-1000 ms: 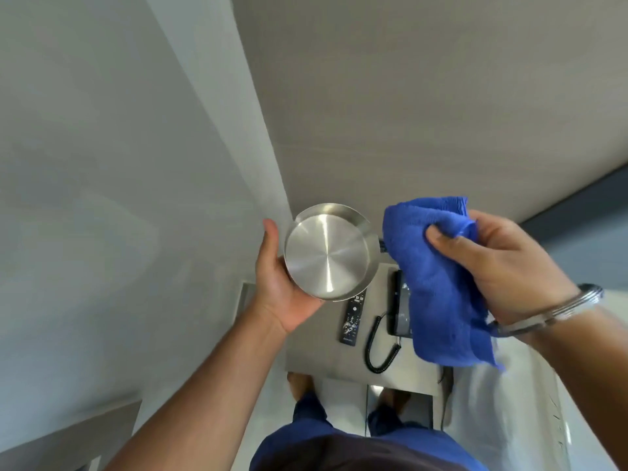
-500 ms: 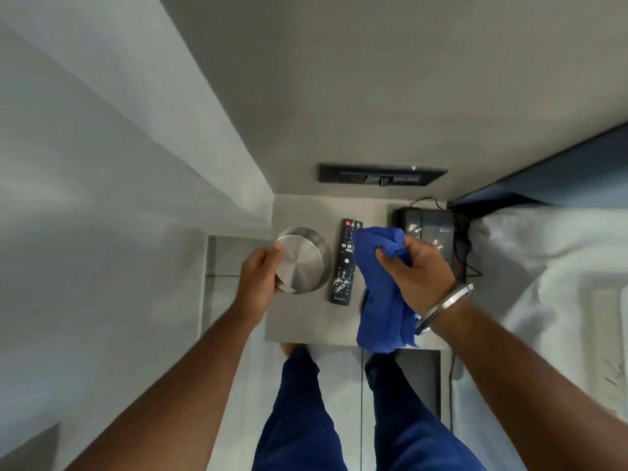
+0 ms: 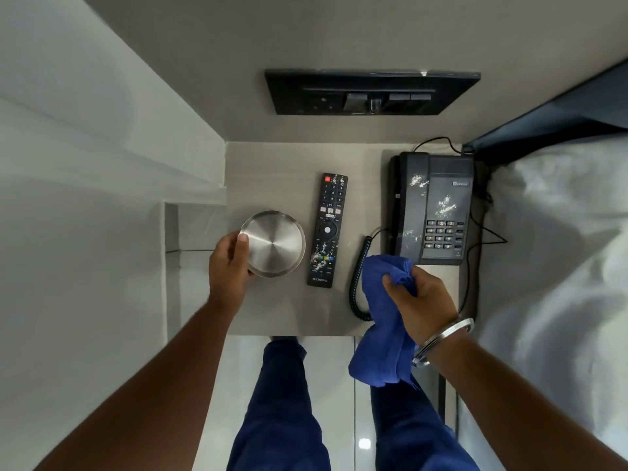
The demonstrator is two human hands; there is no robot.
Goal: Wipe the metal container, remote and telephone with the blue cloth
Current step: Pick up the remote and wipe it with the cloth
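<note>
1. While the left hand holds the metal container by its near-left rim — thumb on top, fingers curled under — the container sits low over the left part of the bench; can't tell if it's fully resting on it.
2. Right hand has its grip closed around a bunched-up blue cloth, which hangs down past the front edge of the bench.
3. Remote lies flat between the container and the telephone, just right of the container but not touching it. White splatter shows on its buttons at both ends, so I'd say it hasn't been wiped yet.
4. Telephone sits at the right of the bench by the bed, also speckled white. Its coiled cord loops down right beside the cloth.
5. Key bit for the next move: the remote is forward and to the left of the cloth hand, and its long axis runs away from the person, top end towards the wall. The cloth hand is the nearer of the two to the telephone, and the remote is only a short reach across the cord.
6. My guess — container's done, remote's next, with strokes along its length.
</note>
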